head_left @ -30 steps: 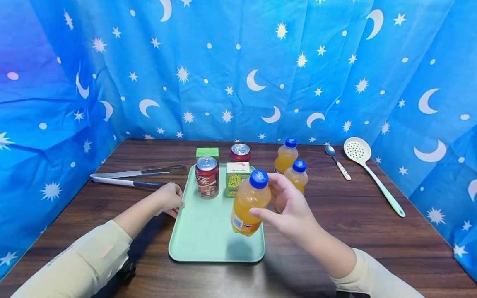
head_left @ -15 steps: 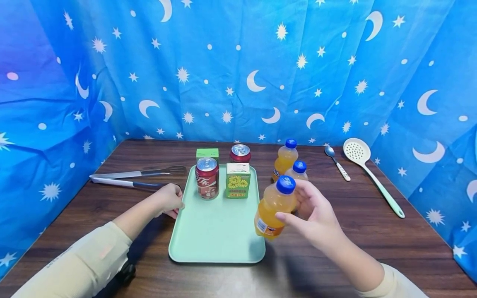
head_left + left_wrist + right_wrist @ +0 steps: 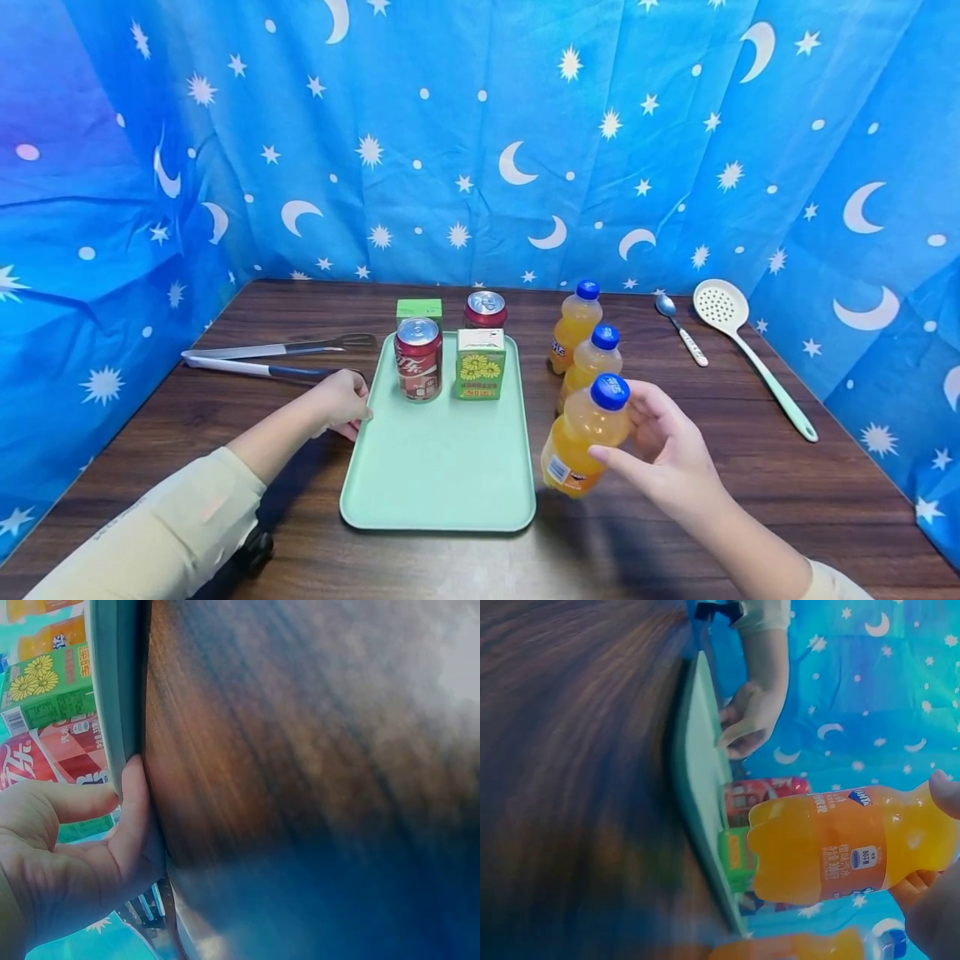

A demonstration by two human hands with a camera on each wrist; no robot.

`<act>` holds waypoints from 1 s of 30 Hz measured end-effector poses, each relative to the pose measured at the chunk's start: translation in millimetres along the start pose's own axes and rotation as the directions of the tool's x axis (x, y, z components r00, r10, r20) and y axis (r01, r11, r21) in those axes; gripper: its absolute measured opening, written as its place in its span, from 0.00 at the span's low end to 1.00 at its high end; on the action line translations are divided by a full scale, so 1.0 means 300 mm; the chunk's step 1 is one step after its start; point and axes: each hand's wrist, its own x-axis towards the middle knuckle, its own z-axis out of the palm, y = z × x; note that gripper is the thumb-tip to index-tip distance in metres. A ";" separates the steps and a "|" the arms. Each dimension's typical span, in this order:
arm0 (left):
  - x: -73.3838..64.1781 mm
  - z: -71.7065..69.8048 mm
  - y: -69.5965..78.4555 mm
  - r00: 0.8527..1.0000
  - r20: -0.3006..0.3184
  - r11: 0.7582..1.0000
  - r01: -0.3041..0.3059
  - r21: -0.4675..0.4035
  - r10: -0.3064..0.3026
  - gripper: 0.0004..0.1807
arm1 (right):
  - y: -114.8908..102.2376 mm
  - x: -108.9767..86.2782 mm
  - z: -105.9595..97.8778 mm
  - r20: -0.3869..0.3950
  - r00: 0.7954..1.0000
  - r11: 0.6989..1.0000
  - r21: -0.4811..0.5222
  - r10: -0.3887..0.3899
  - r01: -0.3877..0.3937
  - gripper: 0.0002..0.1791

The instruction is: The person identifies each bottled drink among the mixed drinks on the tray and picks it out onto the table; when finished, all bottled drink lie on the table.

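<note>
My right hand (image 3: 671, 458) grips a small bottle of orange soda (image 3: 585, 437) with a blue cap, thumb on the near side and fingers behind. The bottle tilts slightly beside the right edge of the pale green tray (image 3: 438, 467); in the right wrist view its base (image 3: 761, 851) is clear of the table. At the tray's left rim, my left hand (image 3: 341, 404) pinches the edge between thumb and finger, as the left wrist view shows at the rim (image 3: 116, 690). On the tray stand a red soda can (image 3: 418, 362) and a green drink carton (image 3: 480, 367) with yellow flowers.
Behind them are another green carton (image 3: 418, 310) and another red can (image 3: 485, 308). Two more orange soda bottles (image 3: 576, 329) stand right of the tray. Tongs (image 3: 262, 358) lie at the left; a spoon (image 3: 682, 329) and a slotted skimmer (image 3: 750, 350) lie at the right.
My right hand has carried the orange soda bottle rightward from over the tray to beyond its right edge. The left hand and the tray have stayed in place.
</note>
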 end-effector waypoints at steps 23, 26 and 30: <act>0.005 -0.001 -0.006 1.000 0.006 1.000 -0.006 -0.014 0.006 0.10 | 0.109 -0.071 -0.053 0.020 0.998 0.998 0.033 0.059 -0.059 0.30; 0.002 -0.001 -0.005 1.000 0.009 1.000 -0.003 -0.019 0.003 0.09 | 0.120 -0.070 -0.057 0.032 0.998 0.997 0.051 0.053 -0.055 0.30; -0.006 0.000 0.000 1.000 0.007 1.000 -0.003 -0.024 0.003 0.09 | 0.130 -0.063 -0.064 0.057 0.998 0.995 0.090 0.034 -0.039 0.30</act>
